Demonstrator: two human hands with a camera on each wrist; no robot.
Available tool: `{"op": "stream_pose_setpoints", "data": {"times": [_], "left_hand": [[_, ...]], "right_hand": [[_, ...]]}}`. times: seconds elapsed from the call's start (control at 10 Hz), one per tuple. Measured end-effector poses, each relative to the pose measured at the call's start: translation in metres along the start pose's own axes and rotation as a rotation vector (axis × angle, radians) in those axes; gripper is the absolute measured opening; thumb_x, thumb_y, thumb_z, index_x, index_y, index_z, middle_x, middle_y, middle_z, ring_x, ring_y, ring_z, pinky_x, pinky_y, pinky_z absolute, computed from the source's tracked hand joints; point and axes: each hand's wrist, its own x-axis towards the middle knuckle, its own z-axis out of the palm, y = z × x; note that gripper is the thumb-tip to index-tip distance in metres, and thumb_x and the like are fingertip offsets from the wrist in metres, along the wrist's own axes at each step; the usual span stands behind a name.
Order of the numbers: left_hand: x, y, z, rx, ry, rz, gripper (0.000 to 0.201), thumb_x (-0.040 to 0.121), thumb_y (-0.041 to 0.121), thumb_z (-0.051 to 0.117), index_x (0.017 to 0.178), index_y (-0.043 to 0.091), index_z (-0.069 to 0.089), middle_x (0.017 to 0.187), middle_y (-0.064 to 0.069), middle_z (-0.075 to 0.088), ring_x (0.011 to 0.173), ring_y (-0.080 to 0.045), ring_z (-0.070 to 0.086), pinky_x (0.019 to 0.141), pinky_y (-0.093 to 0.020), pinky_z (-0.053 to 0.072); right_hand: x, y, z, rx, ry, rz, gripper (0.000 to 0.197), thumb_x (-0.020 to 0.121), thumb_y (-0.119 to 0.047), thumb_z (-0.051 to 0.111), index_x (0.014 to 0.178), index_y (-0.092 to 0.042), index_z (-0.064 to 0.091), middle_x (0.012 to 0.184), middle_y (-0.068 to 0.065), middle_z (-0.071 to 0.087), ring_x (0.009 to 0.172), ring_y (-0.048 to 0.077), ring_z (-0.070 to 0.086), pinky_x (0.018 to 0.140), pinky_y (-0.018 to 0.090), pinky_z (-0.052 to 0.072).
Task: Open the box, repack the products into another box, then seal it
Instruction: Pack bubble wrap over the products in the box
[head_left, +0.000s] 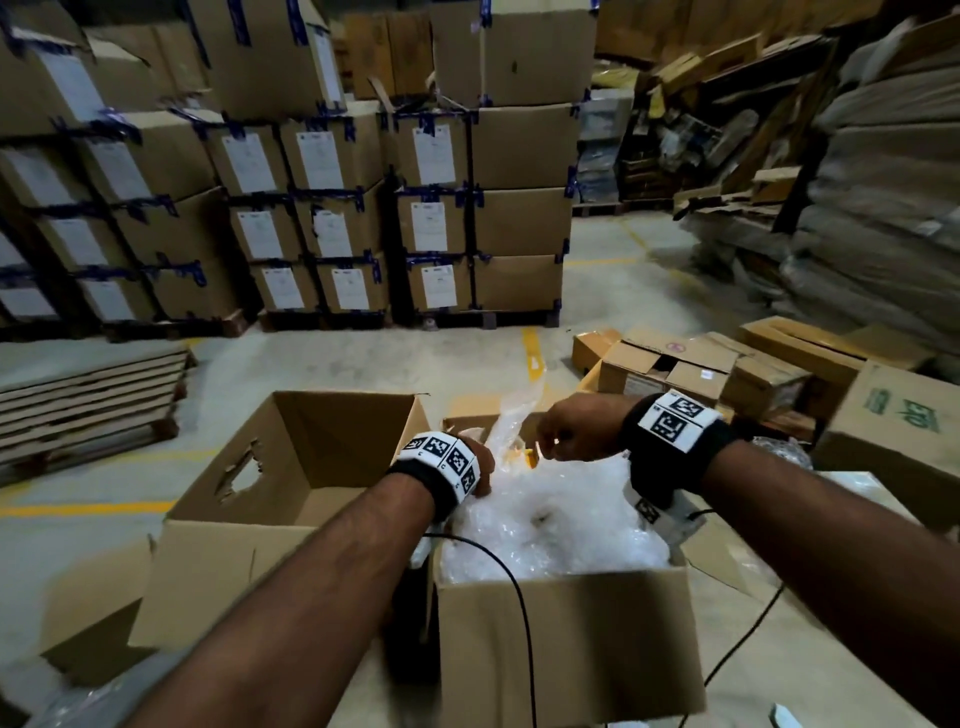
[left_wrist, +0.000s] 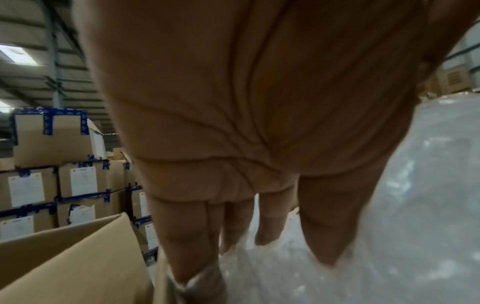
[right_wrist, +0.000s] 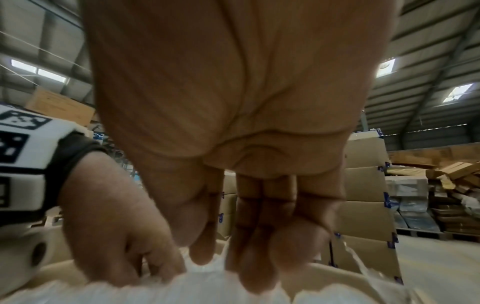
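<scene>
An open cardboard box (head_left: 566, 639) in front of me is heaped with clear plastic wrap (head_left: 556, 519). An empty open box (head_left: 291, 467) with a torn hand hole stands to its left. At the full box's far edge both hands hold a strip of the wrap (head_left: 511, 421) that rises upward. My left hand (head_left: 480, 465) digs its fingers (left_wrist: 322, 236) into the plastic (left_wrist: 389, 226). My right hand (head_left: 563, 434) pinches the wrap (right_wrist: 207, 288) between thumb and fingers (right_wrist: 257, 267), with the left hand (right_wrist: 122, 236) beside it. Something small and yellow (head_left: 531, 458) shows between the hands. The products are hidden under the wrap.
Taped cartons with white labels (head_left: 332, 208) stand stacked on pallets behind. A pile of flat cardboard (head_left: 88, 405) lies at the left. Loose opened boxes (head_left: 701, 369) and a green-printed box (head_left: 898, 415) sit at the right. A black cable (head_left: 511, 571) crosses the full box.
</scene>
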Motion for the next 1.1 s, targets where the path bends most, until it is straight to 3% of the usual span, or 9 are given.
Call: {"op": "stream_pose_setpoints", "data": {"times": [0.1,0.2,0.3,0.5,0.6,0.7,0.8,1.0,1.1], "left_hand": [[0.01,0.005,-0.001,0.019,0.067,0.003,0.05,0.093,0.032,0.054,0.141,0.02,0.046,0.147,-0.004,0.045,0.136,-0.022,0.041,0.113,-0.041,0.033],[-0.006,0.008,-0.018,-0.012,0.181,0.004,0.042,0.093,0.026,0.056,0.132,0.013,0.051,0.131,-0.008,0.059,0.119,-0.026,0.057,0.098,-0.037,0.046],[-0.027,0.013,-0.037,0.001,0.191,0.002,0.03,0.094,0.018,0.054,0.12,0.006,0.06,0.119,-0.012,0.065,0.109,-0.028,0.062,0.087,-0.035,0.05],[-0.045,0.025,-0.023,0.045,-0.039,0.099,0.035,0.095,0.01,0.049,0.129,0.008,0.058,0.129,-0.01,0.06,0.12,-0.027,0.055,0.099,-0.035,0.043],[-0.029,0.023,-0.01,0.088,-0.019,0.061,0.038,0.097,0.013,0.046,0.134,0.007,0.053,0.137,-0.009,0.053,0.126,-0.027,0.05,0.103,-0.032,0.039],[-0.025,0.018,0.0,0.118,-0.019,0.052,0.03,0.097,0.025,0.047,0.121,0.014,0.061,0.135,-0.008,0.056,0.123,-0.027,0.053,0.104,-0.034,0.042],[-0.019,0.017,0.008,0.18,0.093,0.081,0.033,0.095,0.026,0.041,0.121,0.017,0.06,0.131,-0.005,0.059,0.118,-0.028,0.056,0.103,-0.04,0.043],[-0.019,0.01,-0.006,0.09,0.077,0.056,0.019,0.09,0.014,0.056,0.103,0.008,0.068,0.116,-0.012,0.066,0.104,-0.027,0.062,0.092,-0.032,0.05],[-0.02,0.008,-0.016,-0.024,0.099,0.02,0.036,0.09,-0.002,0.047,0.119,0.008,0.065,0.127,-0.013,0.06,0.116,-0.028,0.057,0.087,-0.024,0.042]], "right_hand": [[-0.011,-0.006,0.01,-0.054,-0.103,0.027,0.037,0.097,-0.017,0.053,0.133,-0.022,0.055,0.135,-0.005,0.047,0.124,0.016,0.045,0.084,0.015,0.031],[0.003,-0.017,0.017,-0.055,-0.227,0.073,0.041,0.094,-0.016,0.057,0.134,-0.025,0.057,0.11,-0.006,0.053,0.1,0.011,0.061,0.071,0.013,0.044],[0.031,-0.015,0.02,0.146,-0.237,0.116,0.037,0.086,-0.012,0.068,0.121,-0.025,0.065,0.085,-0.01,0.063,0.049,-0.002,0.059,0.049,0.01,0.046],[0.048,-0.027,0.031,0.006,-0.321,-0.069,0.045,0.097,-0.003,0.049,0.141,-0.007,0.043,0.093,0.004,0.059,0.056,-0.003,0.052,0.046,0.002,0.036],[0.048,-0.01,0.026,-0.003,-0.164,-0.026,0.046,0.089,-0.007,0.049,0.128,-0.029,0.06,0.121,-0.001,0.063,0.089,0.013,0.06,0.068,0.011,0.042],[0.041,0.003,0.018,0.124,-0.074,0.084,0.026,0.091,0.002,0.045,0.087,-0.013,0.066,0.096,0.011,0.064,0.068,0.022,0.054,0.041,0.014,0.04],[0.034,0.009,0.033,0.309,-0.142,0.202,0.013,0.09,-0.004,0.055,0.093,-0.012,0.064,0.074,0.004,0.056,0.06,0.018,0.055,0.053,0.02,0.045],[0.058,-0.02,0.049,0.374,-0.418,0.04,0.048,0.095,0.001,0.044,0.139,-0.018,0.047,0.106,0.006,0.055,0.083,0.018,0.054,0.062,0.02,0.047],[0.066,-0.029,0.054,0.269,-0.455,-0.021,0.049,0.098,0.001,0.042,0.145,-0.012,0.039,0.127,0.014,0.056,0.096,0.02,0.054,0.078,0.023,0.046]]}}
